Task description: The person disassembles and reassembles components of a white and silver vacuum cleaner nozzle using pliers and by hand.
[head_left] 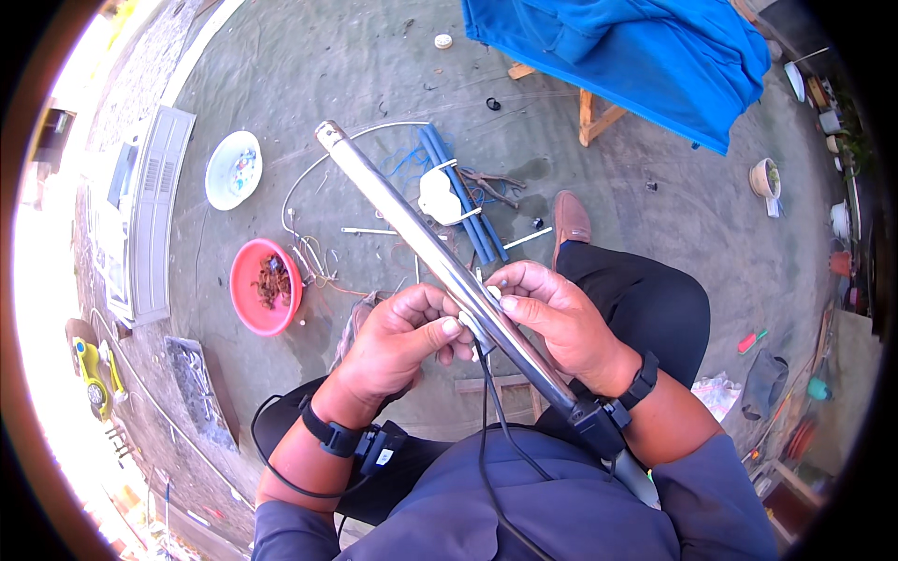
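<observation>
Tube [412,224]: one, shiny metal; slants from far left to near right, between the hands, its near end over the lap. Whether it rests on anything there cannot be told.

Right hand [557,318]: just right of the tube's middle; thumb and forefinger pinching a small white bit [494,292] at the tube's edge.

Left hand [402,332]: left of the tube; fingers curled, thumb towards forefinger, beside a second white piece [465,320]. Whether they grip it cannot be told.

Cable [486,383]: black, hanging below the hands; its upper end is hidden.

Loose stock, on the ground beyond: blue pipes [458,201], side by side; white rods [369,230]; wires [313,257], tangled; red basin [239,285], far left, holding brown matter.

Condition: apparently midway. Done: tube in place between the hands, white bit brought to it. Left: the handwork at the middle looks unfinished; whether the bit is fastened is hidden, and the remaining amount cannot be judged.
</observation>
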The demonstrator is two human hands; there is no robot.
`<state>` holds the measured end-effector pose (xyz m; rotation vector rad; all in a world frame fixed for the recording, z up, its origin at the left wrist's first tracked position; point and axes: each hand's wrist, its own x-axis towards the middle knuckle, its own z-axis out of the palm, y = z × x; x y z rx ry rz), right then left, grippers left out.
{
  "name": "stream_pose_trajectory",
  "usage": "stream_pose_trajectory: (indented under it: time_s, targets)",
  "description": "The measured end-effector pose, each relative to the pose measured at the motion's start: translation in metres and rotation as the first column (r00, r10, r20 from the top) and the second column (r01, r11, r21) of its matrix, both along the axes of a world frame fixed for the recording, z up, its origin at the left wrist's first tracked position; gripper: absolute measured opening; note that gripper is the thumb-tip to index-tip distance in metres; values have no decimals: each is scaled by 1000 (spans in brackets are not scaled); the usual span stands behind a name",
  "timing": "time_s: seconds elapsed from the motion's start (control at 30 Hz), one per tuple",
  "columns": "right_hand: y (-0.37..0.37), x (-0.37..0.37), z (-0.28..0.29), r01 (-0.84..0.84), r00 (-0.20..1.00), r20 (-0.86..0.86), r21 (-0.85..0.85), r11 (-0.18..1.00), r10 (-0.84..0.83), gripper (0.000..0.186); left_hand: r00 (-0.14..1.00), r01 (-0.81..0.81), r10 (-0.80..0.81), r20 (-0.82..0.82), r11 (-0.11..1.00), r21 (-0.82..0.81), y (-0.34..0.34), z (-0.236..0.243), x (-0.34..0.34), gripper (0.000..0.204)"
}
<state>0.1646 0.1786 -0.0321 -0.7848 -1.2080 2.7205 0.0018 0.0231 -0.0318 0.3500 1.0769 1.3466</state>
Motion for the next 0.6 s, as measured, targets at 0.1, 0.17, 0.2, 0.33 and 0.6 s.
stream_pose_trajectory:
  time_s: [0.1,0.17,0.2,0.33,0.6]
  targets:
    - [0,-1,0,14,1000,28,-5,1000,-14,22,999,-7,7,-37,1000,-11,0,1,1,11]
    - [0,-1,0,21,999,33,-12,1000,-20,22,998,-12,12,-64,1000,-14,0,1,1,11]
    - [1,-1,-1,22,999,27,-18,1000,-21,23,998,-15,15,-57,1000,-14,0,2,1,10]
    - [1,-1,0,19,999,33,-7,1000,-19,24,997,-19,17,-71,1000,-25,1,5,1,10]
    - [4,0,-4,-13,999,45,94,996,9,28,993,-15,11,-117,999,-34,1,4,1,10]
